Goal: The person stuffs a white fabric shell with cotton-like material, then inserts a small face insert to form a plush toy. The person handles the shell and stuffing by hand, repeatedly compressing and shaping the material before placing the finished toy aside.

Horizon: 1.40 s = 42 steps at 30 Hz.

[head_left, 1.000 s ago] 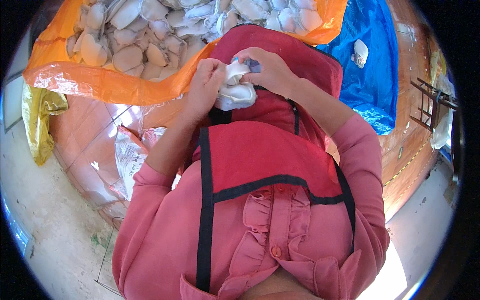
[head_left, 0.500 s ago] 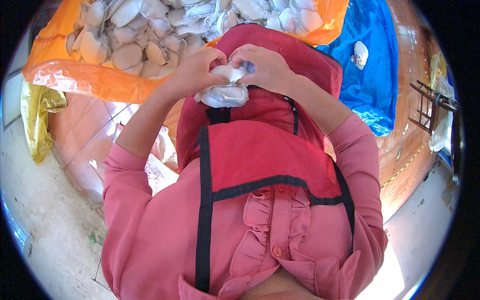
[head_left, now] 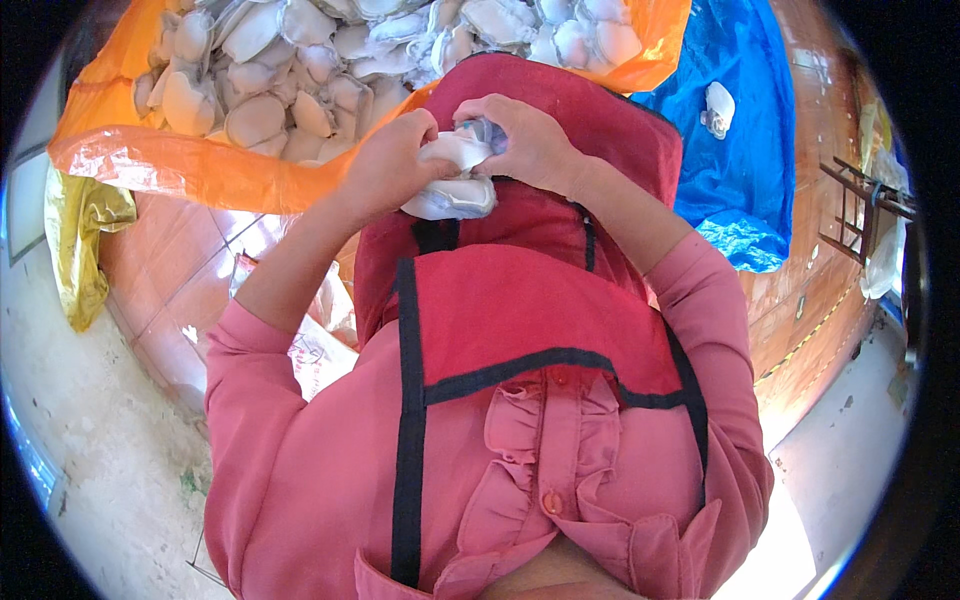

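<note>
My left hand [head_left: 392, 165] and my right hand [head_left: 530, 148] meet over the lap of the red apron [head_left: 545, 305]. Between them is a soft white padded fabric piece [head_left: 452, 198], rounded, with greyish edges. My left fingers are bent and pinch its left side. The right thumb and fingers curl round its upper right end, where a bluish-grey bit shows. Part of the piece is hidden behind my fingers, and its exact kind cannot be told.
Ahead, an orange plastic sheet [head_left: 180, 165] bears a heap of similar white padded pieces [head_left: 255, 120]. On the right, one white piece [head_left: 718, 108] lies on a blue plastic sheet [head_left: 755, 190]. A yellow bag [head_left: 80, 245] is at left; a dark metal frame [head_left: 850, 215] stands at right.
My left hand has shifted slightly down, with its fingers now over more of the white piece's side. The right hand keeps its hold, and the piece has turned a little.
</note>
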Motion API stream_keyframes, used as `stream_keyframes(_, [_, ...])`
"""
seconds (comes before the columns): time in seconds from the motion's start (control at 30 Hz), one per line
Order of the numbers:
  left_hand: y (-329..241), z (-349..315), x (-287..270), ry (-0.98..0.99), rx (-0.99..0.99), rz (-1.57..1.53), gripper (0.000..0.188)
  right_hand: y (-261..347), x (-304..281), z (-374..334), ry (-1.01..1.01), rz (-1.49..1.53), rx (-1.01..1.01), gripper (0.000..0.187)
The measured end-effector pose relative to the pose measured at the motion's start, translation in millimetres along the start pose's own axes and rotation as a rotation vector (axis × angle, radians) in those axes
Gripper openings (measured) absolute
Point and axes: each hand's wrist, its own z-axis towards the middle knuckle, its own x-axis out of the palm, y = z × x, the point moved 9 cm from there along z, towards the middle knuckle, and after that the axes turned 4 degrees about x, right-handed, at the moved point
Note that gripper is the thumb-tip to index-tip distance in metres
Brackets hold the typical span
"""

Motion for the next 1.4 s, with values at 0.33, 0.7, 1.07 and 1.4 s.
stream_keyframes(0.33, [-15.0,8.8,10.7,0.410,0.129,0.257,0.037,6.2,5.6,-1.9,0.137,-0.123,-0.052,0.050])
stream_keyframes(0.7, [-17.1,-38.9,16.5,0.105,0.403,0.250,0.032,6.4,21.9,-19.0,0.142,0.056,-0.067,0.045])
stream_keyframes(1.07, [25.9,-39.5,24.0,0.039,0.357,-0.005,0.024,15.2,18.9,-27.8,-0.007,0.086,-0.086,0.040])
stream_keyframes(1.4, [26.6,-36.4,17.1,-0.053,0.307,-0.055,0.024,-11.1,28.6,-22.3,0.025,0.324,-0.034,0.034])
